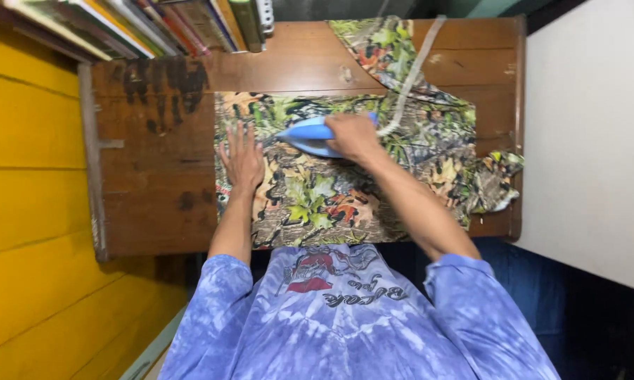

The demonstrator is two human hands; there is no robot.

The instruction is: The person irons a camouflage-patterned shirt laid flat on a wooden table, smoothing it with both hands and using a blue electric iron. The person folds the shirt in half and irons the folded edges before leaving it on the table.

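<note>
A camouflage-print garment [317, 204] with green, brown and orange leaves lies spread over a brown wooden table [155, 176]. My right hand [352, 135] grips the handle of a light blue clothes iron [308, 134], which rests on the garment's far part with its tip pointing left. A pale cord [412, 77] runs from the iron up over the cloth to the table's back edge. My left hand [241, 158] lies flat, fingers spread, on the garment's left edge, just left of the iron.
A yellow plank wall [28, 197] runs along the left. Several books [141, 24] stand in a row at the table's far left. A white wall [591, 141] borders the right side. The garment's sleeve [496, 179] hangs over the table's right edge.
</note>
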